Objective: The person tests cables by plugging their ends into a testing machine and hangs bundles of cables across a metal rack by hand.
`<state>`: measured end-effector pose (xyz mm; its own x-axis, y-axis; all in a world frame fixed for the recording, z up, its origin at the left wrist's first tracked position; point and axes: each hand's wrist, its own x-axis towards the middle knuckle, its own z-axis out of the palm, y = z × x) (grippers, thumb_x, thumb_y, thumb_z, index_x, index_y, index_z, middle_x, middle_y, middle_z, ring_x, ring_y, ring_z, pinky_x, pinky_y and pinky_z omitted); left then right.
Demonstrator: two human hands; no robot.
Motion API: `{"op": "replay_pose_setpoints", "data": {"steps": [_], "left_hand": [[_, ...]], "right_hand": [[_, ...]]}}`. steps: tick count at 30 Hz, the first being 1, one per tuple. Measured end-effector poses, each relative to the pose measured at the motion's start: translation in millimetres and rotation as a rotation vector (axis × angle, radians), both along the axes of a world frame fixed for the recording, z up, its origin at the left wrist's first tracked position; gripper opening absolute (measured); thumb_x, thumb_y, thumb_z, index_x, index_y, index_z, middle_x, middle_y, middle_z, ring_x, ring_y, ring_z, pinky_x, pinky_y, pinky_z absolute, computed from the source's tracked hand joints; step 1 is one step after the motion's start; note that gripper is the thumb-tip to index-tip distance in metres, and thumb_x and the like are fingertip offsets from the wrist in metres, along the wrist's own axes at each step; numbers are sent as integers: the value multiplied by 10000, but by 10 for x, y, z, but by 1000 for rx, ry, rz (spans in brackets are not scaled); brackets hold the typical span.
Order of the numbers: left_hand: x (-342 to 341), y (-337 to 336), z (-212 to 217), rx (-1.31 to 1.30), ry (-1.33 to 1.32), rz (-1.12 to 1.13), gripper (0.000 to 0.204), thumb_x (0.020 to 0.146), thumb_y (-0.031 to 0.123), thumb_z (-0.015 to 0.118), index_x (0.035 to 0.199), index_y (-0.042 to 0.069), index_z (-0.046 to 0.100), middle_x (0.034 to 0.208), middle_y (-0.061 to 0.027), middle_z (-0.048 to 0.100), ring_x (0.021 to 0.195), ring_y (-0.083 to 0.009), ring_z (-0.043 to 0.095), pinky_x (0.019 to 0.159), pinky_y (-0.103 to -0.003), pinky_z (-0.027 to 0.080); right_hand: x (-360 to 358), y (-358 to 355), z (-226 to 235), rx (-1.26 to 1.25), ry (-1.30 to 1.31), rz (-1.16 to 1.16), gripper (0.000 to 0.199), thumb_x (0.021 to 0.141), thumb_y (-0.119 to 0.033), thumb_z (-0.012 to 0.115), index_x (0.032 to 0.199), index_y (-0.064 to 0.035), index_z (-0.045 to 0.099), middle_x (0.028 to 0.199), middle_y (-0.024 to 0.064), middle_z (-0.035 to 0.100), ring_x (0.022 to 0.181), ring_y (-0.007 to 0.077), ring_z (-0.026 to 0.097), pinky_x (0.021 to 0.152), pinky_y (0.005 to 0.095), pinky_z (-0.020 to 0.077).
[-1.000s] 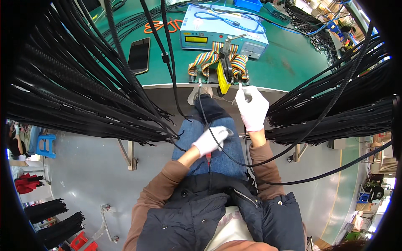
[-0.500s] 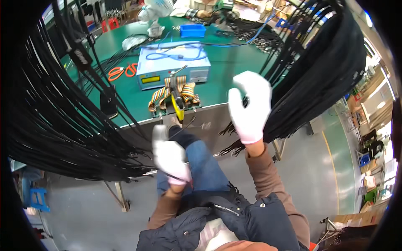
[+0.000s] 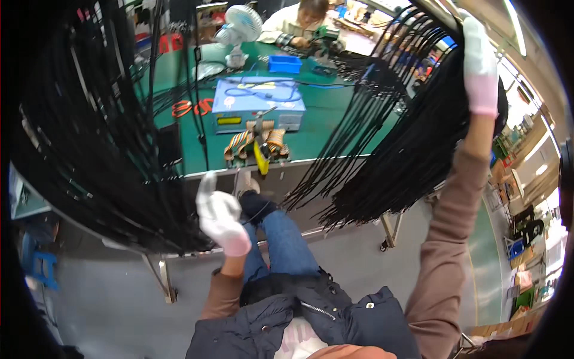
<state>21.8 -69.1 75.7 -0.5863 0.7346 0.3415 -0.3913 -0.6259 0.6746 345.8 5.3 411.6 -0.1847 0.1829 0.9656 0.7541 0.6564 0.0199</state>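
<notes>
My left hand [image 3: 220, 218], in a white glove with a pink cuff, hovers above my knees beside the lower ends of the left black cable bundle [image 3: 89, 161]. One finger points up, the others bend loosely, and no object shows clearly in it. A thin dark line near its fingers is too blurred to name. My right hand [image 3: 481, 63], gloved alike, reaches up to the top of the right black cable bundle [image 3: 406, 155]. Its fingers stretch upward; whether they touch a cable is unclear. A yellow-handled clamp [image 3: 261, 157] stands at the table's front edge among striped ribbon cables [image 3: 240, 142].
Behind the clamp, a light-blue test box [image 3: 257, 107] sits on the green table [image 3: 335, 113]. Orange-handled scissors [image 3: 182, 108], a blue tray [image 3: 284, 64] and a fan [image 3: 239, 30] are also there. Another person [image 3: 293, 21] works beyond. A blue stool [image 3: 43, 266] stands lower left.
My right hand has risen from beside the right bundle to its top, farther right. My left hand has shifted slightly left and up. The view has tilted, bringing the other person into sight.
</notes>
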Motion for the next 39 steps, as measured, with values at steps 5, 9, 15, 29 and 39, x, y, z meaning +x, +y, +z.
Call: {"op": "replay_pose_setpoints", "data": {"steps": [5,9,15,29,39], "left_hand": [[288,-119,-94,-116,38,-181,391,959,42,425,1330,-41,518,605,19,476,494,-60,352,455,-192,265],[446,-25,-123,-130,491,-29,346,951,85,478,1264,-13,585,623,2,525,503,-62,374,467,-191,274],[390,127,201,-406,384,-552,294,946,127,518,1191,16,636,739,-22,599,556,-63,432,493,-187,310],[115,763,180,-68,701,-182,269,920,136,552,1125,14,675,862,-48,671,656,-104,514,617,-231,423],[-439,623,-576,-493,700,131,199,904,155,596,978,12,713,716,-43,592,578,-97,494,505,-231,360]], "right_hand": [[327,716,245,-497,2,478,394,857,-165,607,1231,-43,622,1190,200,619,1041,267,587,954,264,426],[-319,143,308,-502,-111,-3,292,897,-121,548,1144,-6,652,1167,165,635,1039,258,570,957,291,417],[-454,-104,239,-62,-321,-619,232,848,-87,588,1028,21,685,1044,129,657,888,244,584,803,312,461],[-1916,-228,-964,30,261,-7,320,805,-164,715,1059,9,628,913,89,626,779,214,566,759,313,470],[-1440,228,-3551,-1325,900,556,123,898,-129,652,928,-39,731,565,-30,518,474,37,388,443,180,265]]}}
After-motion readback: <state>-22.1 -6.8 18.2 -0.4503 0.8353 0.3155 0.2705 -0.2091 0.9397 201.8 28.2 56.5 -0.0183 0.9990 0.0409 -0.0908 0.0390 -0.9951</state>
